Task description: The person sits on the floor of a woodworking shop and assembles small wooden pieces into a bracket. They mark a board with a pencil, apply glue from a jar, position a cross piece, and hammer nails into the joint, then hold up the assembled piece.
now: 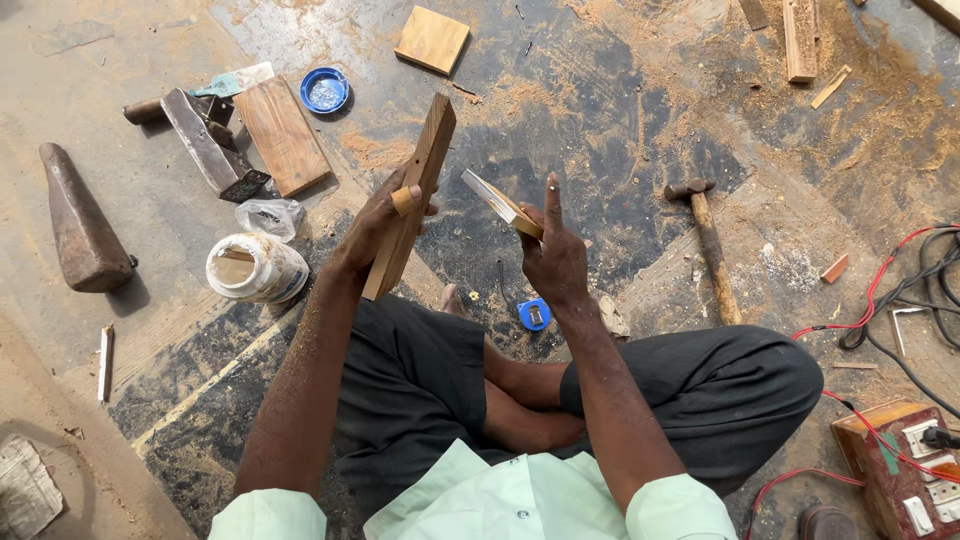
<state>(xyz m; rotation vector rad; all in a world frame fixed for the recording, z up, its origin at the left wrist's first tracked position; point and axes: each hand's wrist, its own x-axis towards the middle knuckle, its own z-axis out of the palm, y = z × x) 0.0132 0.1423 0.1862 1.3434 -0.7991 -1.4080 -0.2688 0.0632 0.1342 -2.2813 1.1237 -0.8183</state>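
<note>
I sit cross-legged on a dusty floor. My left hand [385, 215] grips a long brown wooden plank [428, 150] held upright and tilted, with a short wooden dowel under the thumb. My right hand [553, 255] holds a thin flat wooden piece [492, 197] with a pale face, index finger raised. The two pieces are close together but apart, in front of my knees.
A hammer [708, 240] lies to the right. A white glue pot [256, 268], blue lid [325, 90], wooden boards [283, 135], metal tools [210, 145] and a heavy iron block [80, 220] lie left. A small blue tape measure [534, 314] is near my foot. Cables and a socket board [905, 470] are at right.
</note>
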